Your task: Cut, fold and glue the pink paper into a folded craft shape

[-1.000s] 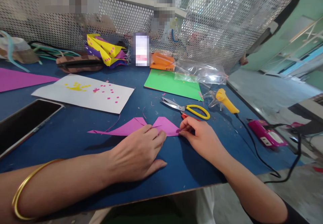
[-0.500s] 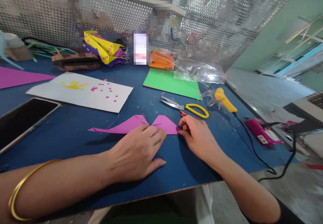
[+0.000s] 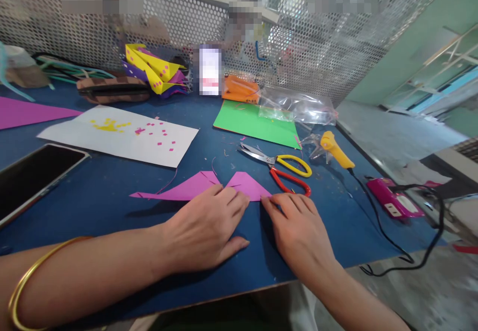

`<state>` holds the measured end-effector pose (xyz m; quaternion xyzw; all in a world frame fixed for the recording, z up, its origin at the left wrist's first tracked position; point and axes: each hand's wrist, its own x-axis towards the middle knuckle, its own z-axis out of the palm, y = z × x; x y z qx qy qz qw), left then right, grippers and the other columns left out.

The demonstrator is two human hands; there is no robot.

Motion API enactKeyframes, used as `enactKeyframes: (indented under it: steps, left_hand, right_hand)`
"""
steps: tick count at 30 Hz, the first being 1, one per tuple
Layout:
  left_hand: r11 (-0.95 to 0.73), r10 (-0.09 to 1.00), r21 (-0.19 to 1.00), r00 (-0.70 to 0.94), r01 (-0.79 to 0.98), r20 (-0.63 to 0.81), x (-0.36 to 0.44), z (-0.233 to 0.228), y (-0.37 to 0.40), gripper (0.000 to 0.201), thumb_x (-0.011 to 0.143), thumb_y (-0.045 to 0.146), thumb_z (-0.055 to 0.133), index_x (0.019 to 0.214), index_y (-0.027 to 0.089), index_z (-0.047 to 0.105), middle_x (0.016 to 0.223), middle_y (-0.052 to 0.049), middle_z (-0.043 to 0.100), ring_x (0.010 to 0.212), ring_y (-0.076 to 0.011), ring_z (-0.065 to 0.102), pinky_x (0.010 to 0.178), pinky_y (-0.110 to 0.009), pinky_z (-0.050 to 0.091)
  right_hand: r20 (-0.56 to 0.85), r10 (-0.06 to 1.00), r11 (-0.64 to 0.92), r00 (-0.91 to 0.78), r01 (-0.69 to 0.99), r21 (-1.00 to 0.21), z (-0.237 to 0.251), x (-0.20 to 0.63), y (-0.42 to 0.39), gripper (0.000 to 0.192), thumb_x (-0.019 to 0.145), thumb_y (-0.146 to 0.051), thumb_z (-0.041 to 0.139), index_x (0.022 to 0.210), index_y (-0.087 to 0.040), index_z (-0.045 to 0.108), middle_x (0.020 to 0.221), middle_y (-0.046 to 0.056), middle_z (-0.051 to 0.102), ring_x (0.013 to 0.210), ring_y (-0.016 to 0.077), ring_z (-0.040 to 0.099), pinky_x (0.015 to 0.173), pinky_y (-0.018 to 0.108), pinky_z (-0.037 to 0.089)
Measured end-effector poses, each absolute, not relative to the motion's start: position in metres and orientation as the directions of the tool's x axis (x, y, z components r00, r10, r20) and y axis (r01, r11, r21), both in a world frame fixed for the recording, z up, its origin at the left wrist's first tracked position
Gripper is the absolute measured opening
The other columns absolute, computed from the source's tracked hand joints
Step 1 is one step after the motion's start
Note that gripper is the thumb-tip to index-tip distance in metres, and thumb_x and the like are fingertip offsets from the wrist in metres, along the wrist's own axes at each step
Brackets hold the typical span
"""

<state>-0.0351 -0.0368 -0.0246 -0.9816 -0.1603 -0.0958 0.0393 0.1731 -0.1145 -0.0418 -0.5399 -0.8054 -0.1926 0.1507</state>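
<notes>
Nearest the front edge of the bench [image 3: 257, 259], the left hand [image 3: 209, 226] lies palm down: its fingers bear on the middle of the pink paper piece [image 3: 186, 187], and its thumb is spread clear, grasping nothing. The right hand [image 3: 304, 229] has thumb and index fingertip at the right end of the same piece; whether they pinch or only press cannot be told.

Status of the paper piece: it lies on the bench between the hands and the white sheet [image 3: 130, 147]. Two peaks with a notch between them are formed, folds show beside the notch, and the left end is narrowed to a slender tail. The right end appears to be the section being worked. Shaping thus looks well advanced — the part beneath the fingers is hidden and cannot be assessed. No decoration shows on the visible surface.

Just beyond, the scissors [image 3: 269, 160] lie parted, neither hand on them. The white sheet carries loose pink squares [image 3: 163, 132], unattached to the piece. At the rear, a yellow folded paper item [image 3: 159, 74] bears pink dots.
</notes>
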Motion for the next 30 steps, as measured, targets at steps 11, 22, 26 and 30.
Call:
enactKeyframes:
  steps: [11, 22, 26, 30]
  left_hand:
    - [-0.943, 0.310, -0.062, 0.932, 0.326, 0.188, -0.036, -0.025, -0.038, 0.049, 0.094, 0.051, 0.055, 0.116, 0.009, 0.063, 0.111, -0.013, 0.066, 0.091, -0.0274, 0.056, 0.078, -0.041, 0.042]
    - [-0.951, 0.299, -0.013, 0.933, 0.308, 0.199, -0.038, -0.026, -0.037, 0.044, 0.094, 0.048, 0.055, 0.113, 0.010, 0.064, 0.102, -0.010, 0.064, 0.089, -0.0270, 0.056, 0.077, -0.041, 0.042]
    - [-0.950, 0.302, -0.016, 0.933, 0.311, 0.195, -0.038, -0.025, -0.038, 0.044, 0.094, 0.046, 0.054, 0.113, 0.008, 0.065, 0.101, -0.011, 0.064, 0.088, -0.0270, 0.056, 0.077, -0.042, 0.044]
    - [-0.947, 0.322, 0.076, 0.926, 0.313, 0.199, -0.040, -0.028, -0.033, 0.043, 0.090, 0.044, 0.060, 0.117, 0.010, 0.065, 0.104, -0.011, 0.067, 0.092, -0.0279, 0.058, 0.080, -0.042, 0.048]
  right_hand:
    - [0.406, 0.893, 0.240, -0.193, 0.969, -0.066, -0.045, 0.167, -0.126, 0.044, 0.087, -0.015, 0.046, 0.125, -0.002, 0.064, 0.116, 0.018, 0.065, 0.112, 0.0305, 0.057, 0.102, 0.050, 0.047]
    - [0.453, 0.855, 0.246, -0.251, 0.967, 0.072, -0.045, 0.160, -0.125, 0.042, 0.088, -0.012, 0.045, 0.121, 0.001, 0.067, 0.114, 0.019, 0.068, 0.110, 0.0309, 0.060, 0.103, 0.047, 0.045]
    - [0.428, 0.844, 0.353, -0.322, 0.936, 0.009, -0.042, 0.149, -0.121, 0.042, 0.089, -0.013, 0.043, 0.123, -0.003, 0.067, 0.115, 0.016, 0.069, 0.106, 0.0286, 0.061, 0.099, 0.043, 0.047]
    - [0.413, 0.876, 0.274, -0.249, 0.962, -0.001, -0.040, 0.134, -0.117, 0.038, 0.090, -0.017, 0.045, 0.115, -0.004, 0.070, 0.105, 0.017, 0.070, 0.094, 0.0284, 0.064, 0.093, 0.045, 0.047]
